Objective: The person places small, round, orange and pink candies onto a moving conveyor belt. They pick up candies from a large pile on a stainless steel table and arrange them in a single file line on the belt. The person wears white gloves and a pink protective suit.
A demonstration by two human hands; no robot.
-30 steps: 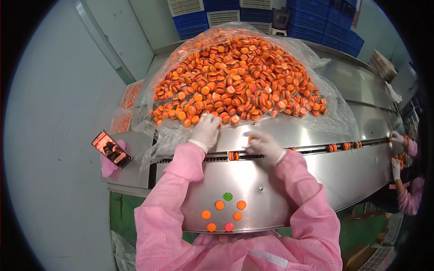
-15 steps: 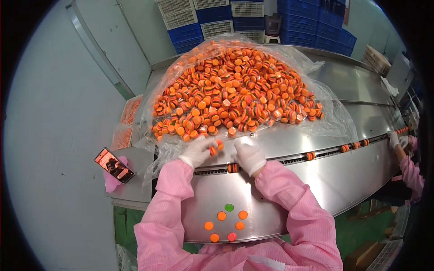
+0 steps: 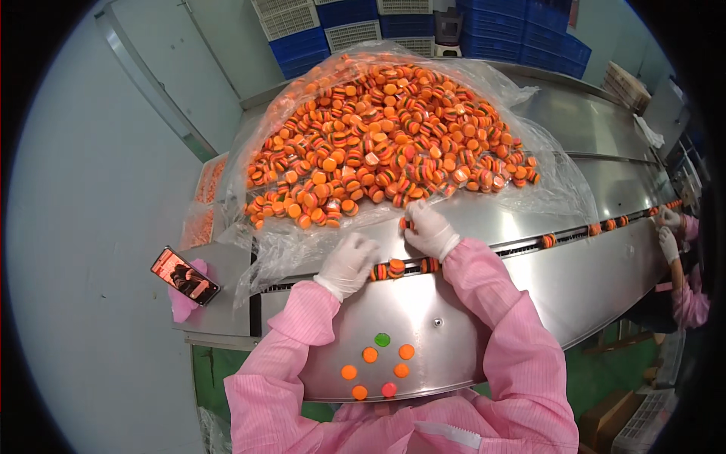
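Note:
A big heap of layered orange, red and green candies (image 3: 378,136) lies on clear plastic film. My gloved right hand (image 3: 432,233) is at the heap's near edge, pinching a layered candy (image 3: 406,224) between thumb and fingers. At the slotted conveyor track (image 3: 484,259), my gloved left hand (image 3: 348,266) has loosely bent fingers, right beside a striped candy (image 3: 378,272). A tilted candy (image 3: 395,268) touches that one, and another candy (image 3: 429,265) sits in the track below my right wrist.
Loose orange discs (image 3: 370,354), a green disc (image 3: 382,340) and a red disc (image 3: 389,390) lie on the near steel surface. A phone (image 3: 184,275) leans at left. Another person's gloved hands (image 3: 668,234) work at the track's far right. Stacked crates (image 3: 352,34) stand behind.
My left hand has come down to the track, and the candies it held now sit there. My right hand has risen from the track to the heap and taken a candy.

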